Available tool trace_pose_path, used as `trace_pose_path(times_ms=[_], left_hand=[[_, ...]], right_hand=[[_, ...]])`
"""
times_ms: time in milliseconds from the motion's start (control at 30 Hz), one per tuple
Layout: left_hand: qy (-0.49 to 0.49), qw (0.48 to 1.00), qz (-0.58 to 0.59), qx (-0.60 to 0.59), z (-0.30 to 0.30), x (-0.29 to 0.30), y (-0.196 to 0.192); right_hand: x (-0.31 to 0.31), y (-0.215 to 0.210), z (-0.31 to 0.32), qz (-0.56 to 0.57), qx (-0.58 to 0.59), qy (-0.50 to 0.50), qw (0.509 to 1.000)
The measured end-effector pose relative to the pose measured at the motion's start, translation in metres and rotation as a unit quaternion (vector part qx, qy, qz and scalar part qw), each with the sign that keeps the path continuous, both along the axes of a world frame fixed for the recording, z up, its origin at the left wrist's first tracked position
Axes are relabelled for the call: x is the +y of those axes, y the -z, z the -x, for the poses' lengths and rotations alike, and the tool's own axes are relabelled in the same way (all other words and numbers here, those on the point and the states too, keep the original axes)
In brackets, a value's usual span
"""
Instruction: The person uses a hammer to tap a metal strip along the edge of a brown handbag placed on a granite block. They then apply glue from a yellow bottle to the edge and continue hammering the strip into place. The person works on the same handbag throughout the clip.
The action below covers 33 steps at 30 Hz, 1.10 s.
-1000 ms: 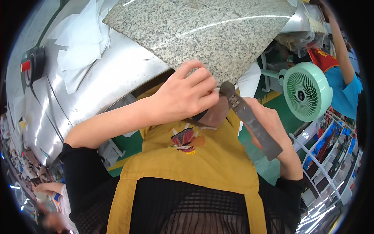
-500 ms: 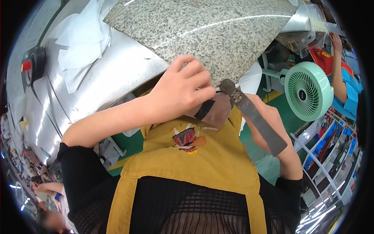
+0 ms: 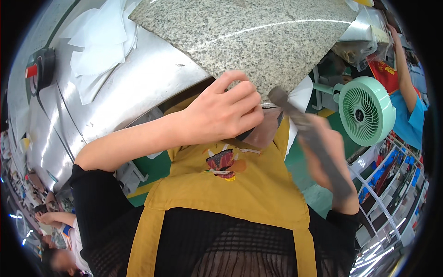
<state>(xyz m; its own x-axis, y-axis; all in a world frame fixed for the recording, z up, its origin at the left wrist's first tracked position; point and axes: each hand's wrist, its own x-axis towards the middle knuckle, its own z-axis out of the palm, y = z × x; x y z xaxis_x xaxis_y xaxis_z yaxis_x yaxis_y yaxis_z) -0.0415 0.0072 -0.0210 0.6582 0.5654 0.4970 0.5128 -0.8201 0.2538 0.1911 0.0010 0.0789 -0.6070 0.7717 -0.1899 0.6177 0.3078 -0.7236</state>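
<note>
At the near corner of a grey speckled stone slab (image 3: pixel 249 41), my left hand (image 3: pixel 228 111) is closed, fingers curled, on a brownish-pink leather-like piece (image 3: pixel 261 134). The piece hangs below the slab's edge over my yellow apron, and its upper part is hidden by my fingers. My right hand (image 3: pixel 325 150), smeared by motion, grips a dark hammer (image 3: pixel 318 141) with a broad flat handle. The hammer's head is just right of my left fingers, close to the slab's corner; whether it touches anything I cannot tell.
On the metal tabletop (image 3: pixel 157 69) at left lie thin white sheets (image 3: pixel 101 46) and a black tape roll with a red core (image 3: pixel 41 71). A green fan (image 3: pixel 367 111) stands at right beside a wire rack (image 3: pixel 392 184). Other people work at far right and lower left.
The hammer and my right hand have shifted right and slightly down. My left hand has slid a little right along the piece, covering most of its black strip.
</note>
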Motion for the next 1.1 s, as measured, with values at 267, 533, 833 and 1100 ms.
trace_pose_path(times_ms=[267,533,833,1100], left_hand=[[-0.041,0.990,0.128,-0.041,0.001,0.001,-0.004],[-0.014,0.996,0.076,-0.033,0.003,0.001,-0.004],[-0.038,0.964,0.255,-0.064,-0.012,0.004,-0.018],[-0.075,0.961,0.255,-0.082,-0.025,0.007,-0.012]], right_hand=[[0.000,0.014,-0.002,0.048,-0.030,-0.011,0.998],[-0.005,0.013,0.008,0.045,-0.003,-0.014,0.999],[0.001,0.004,-0.022,0.123,0.054,0.115,0.984],[-0.003,0.019,-0.021,0.060,0.034,0.081,0.994]])
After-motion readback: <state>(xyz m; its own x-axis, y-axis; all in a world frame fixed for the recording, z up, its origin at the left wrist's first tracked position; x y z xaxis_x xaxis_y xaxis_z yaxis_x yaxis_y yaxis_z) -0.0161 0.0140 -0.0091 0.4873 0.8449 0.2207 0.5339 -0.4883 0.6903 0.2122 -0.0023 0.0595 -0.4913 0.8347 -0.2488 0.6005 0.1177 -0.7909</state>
